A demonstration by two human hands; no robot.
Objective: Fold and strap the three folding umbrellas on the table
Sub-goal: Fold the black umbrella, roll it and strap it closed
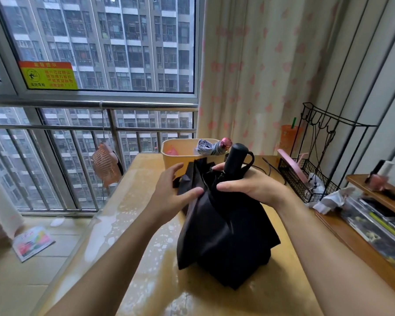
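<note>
One glossy yellow counter [146,258] carries everything here. On it stands the black umbrella [226,236], the biggest thing on top: its shaft is collapsed, its handle [236,158] points up and away from the person, and its canopy hangs loose and unstrapped, with wide folds spreading down onto the counter.

Behind the black umbrella sits a yellow tub [180,157]. To the right of the black umbrella, and well apart from it, stands a black wire rack [306,179].

The right grip [244,183] is closed round the black umbrella just below the handle. Its thumb is on the near side and its fingers curl over the far side, bunching the cloth against the shaft.

The left grip [171,190] is at the left flank of the black umbrella with its fingers spread and nearly straight. It holds nothing, and only the thumb lies against a fold of the cloth.

Beyond the black umbrella, a grey umbrella [209,148] lies rolled up in the tub. Its pink cap [226,142] pokes over the rim, just left of the black handle.

Smallest of all is a pink thing [171,151] low in the tub, behind and left of the black umbrella; too little of it shows to tell what it is
</note>
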